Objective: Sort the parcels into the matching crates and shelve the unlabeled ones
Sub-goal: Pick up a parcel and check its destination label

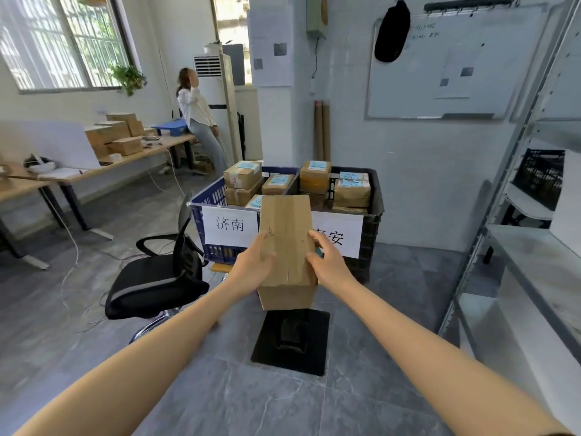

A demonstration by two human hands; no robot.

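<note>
I hold a plain brown cardboard parcel out in front of me, its top face bare of any blue label. My left hand grips its left side and my right hand grips its right side. Behind it stand two crates side by side: a blue crate with a white sign, and a black crate whose sign the parcel partly hides. Both crates hold several brown parcels with blue labels.
A black office chair stands at my left. A black square base lies on the floor under the parcel. A metal shelf rack runs along the right. Desks with boxes and a person are at the far left.
</note>
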